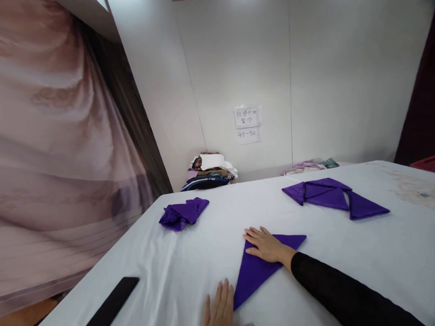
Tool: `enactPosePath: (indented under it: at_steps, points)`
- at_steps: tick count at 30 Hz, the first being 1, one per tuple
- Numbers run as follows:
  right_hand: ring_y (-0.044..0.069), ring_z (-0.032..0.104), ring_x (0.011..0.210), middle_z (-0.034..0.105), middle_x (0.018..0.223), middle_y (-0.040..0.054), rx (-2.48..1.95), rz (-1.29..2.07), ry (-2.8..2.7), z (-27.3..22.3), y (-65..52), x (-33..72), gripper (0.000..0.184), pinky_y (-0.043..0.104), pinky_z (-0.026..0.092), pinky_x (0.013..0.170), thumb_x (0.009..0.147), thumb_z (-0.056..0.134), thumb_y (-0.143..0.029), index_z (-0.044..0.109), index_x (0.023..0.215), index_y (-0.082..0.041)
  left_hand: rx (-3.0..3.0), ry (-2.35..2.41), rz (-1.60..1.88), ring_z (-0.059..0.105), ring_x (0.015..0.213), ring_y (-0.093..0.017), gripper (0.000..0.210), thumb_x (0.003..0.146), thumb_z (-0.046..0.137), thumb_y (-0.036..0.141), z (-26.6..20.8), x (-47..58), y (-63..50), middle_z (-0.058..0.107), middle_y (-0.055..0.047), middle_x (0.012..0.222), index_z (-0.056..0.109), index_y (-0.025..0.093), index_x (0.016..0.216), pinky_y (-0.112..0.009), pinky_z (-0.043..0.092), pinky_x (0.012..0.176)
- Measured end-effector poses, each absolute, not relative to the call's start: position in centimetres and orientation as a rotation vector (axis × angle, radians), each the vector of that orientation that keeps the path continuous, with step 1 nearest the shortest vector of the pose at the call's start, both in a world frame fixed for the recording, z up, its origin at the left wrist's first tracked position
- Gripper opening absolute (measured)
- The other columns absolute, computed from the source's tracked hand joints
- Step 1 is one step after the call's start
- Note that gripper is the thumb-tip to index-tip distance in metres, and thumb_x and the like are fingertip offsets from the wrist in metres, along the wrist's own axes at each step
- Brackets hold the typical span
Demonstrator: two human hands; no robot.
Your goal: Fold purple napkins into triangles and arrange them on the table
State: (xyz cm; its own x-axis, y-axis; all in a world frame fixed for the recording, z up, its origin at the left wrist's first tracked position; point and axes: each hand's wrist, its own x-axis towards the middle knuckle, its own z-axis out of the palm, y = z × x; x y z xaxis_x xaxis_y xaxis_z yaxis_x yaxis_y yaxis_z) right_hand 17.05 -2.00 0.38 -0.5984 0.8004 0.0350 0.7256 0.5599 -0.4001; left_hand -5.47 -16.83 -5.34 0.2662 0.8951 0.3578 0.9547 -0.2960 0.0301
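Note:
A purple cloth napkin (pixel 256 272), folded into a triangle, lies on the white-covered table (pixel 182 287). Flat on its upper part rests my right hand (pixel 266 245), fingers spread, with a black sleeve on the arm. My left hand (pixel 221 313) is open at the bottom of the view, its fingers stretched out beside the napkin's lower corner. Whether it touches the cloth I cannot tell; its wrist is cut off by the frame's edge.
A crumpled purple napkin (pixel 183 214) lies at left, and several folded purple triangles (pixel 327 197) at right rear. A dark flat bar (pixel 111 304) is at front left. Stacked cloths (pixel 210 171) stand behind the table, before the wall. A pink curtain (pixel 51 139) hangs left.

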Motion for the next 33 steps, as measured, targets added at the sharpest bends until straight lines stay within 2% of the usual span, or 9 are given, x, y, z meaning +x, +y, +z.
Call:
enactPosePath:
  at_steps: [2,5,12,17,20,23,29,33]
  points:
    - [0.023,0.012,0.135,0.022,0.146,0.0072,-1.258,0.500,-2.584,0.3,-1.9,17.1,0.067,0.046,0.002,0.106,0.085,0.023,-0.064,0.026,0.139,-0.024,-2.493,-1.730,-0.372,0.024,0.131,-0.028,0.069,0.081,0.036,0.058,-2.6,-3.8,-15.4,0.026,-0.005,0.143,0.026,0.019,0.137,-0.049,0.022,0.107]
    - [0.023,0.013,0.134,0.022,0.146,0.0087,-1.241,0.488,-2.601,0.2,-1.8,17.2,0.067,0.048,0.004,0.106,0.086,0.022,-0.063,0.026,0.140,-0.023,-2.703,-1.720,-0.268,0.011,0.135,-0.024,0.073,0.083,0.027,0.061,0.3,-0.5,-13.3,0.015,-0.004,0.146,0.018,0.015,0.139,-0.047,0.013,0.111]
    - [0.022,0.012,0.135,0.022,0.146,0.0077,-1.275,0.461,-2.599,0.1,-1.8,17.1,0.065,0.046,0.003,0.106,0.087,0.021,-0.062,0.029,0.139,-0.023,-2.915,-1.777,-0.024,0.002,0.136,-0.024,0.080,0.082,0.015,0.065,1.3,1.5,-13.1,0.011,-0.010,0.147,0.014,0.010,0.139,-0.047,0.001,0.111]
    - [0.022,0.011,0.135,0.021,0.147,0.0064,-1.281,0.475,-2.600,0.1,-1.9,17.1,0.064,0.046,0.002,0.106,0.087,0.022,-0.061,0.027,0.139,-0.025,-2.909,-1.744,-0.013,0.005,0.135,-0.029,0.081,0.079,0.024,0.068,-0.7,-2.2,-14.6,0.008,-0.006,0.147,0.014,0.014,0.139,-0.049,0.008,0.110]
    - [0.022,0.011,0.135,0.021,0.147,0.0061,-1.287,0.479,-2.599,0.2,-1.9,17.1,0.064,0.046,0.002,0.106,0.086,0.021,-0.062,0.026,0.139,-0.025,-2.824,-1.709,-0.043,0.018,0.133,-0.031,0.082,0.075,0.034,0.068,-3.1,-4.6,-15.4,0.016,-0.005,0.145,0.022,0.017,0.138,-0.047,0.017,0.109]
    - [0.022,0.012,0.135,0.022,0.147,0.0066,-1.284,0.481,-2.596,0.2,-1.9,17.0,0.065,0.046,0.003,0.106,0.086,0.021,-0.062,0.027,0.139,-0.025,-2.691,-1.823,-0.089,0.025,0.131,-0.031,0.078,0.076,0.037,0.067,-4.1,-5.9,-16.1,0.025,-0.006,0.142,0.029,0.019,0.136,-0.048,0.020,0.108]
    - [0.023,0.013,0.134,0.023,0.146,0.0093,-1.273,0.448,-2.600,0.3,-2.0,17.0,0.066,0.049,0.005,0.106,0.086,0.023,-0.062,0.029,0.138,-0.022,-2.704,-1.794,-0.213,0.007,0.135,-0.025,0.076,0.082,0.024,0.064,0.3,-2.1,-14.4,0.009,-0.004,0.147,0.014,0.015,0.140,-0.047,0.011,0.111]
    - [0.023,0.012,0.135,0.023,0.146,0.0086,-1.262,0.431,-2.627,0.3,-1.9,17.1,0.061,0.048,0.007,0.106,0.088,0.023,-0.057,0.028,0.139,-0.023,-2.770,-1.751,-0.218,0.003,0.136,-0.023,0.078,0.082,0.017,0.066,1.8,1.5,-12.3,0.009,-0.005,0.148,0.009,0.014,0.140,-0.046,0.008,0.112]
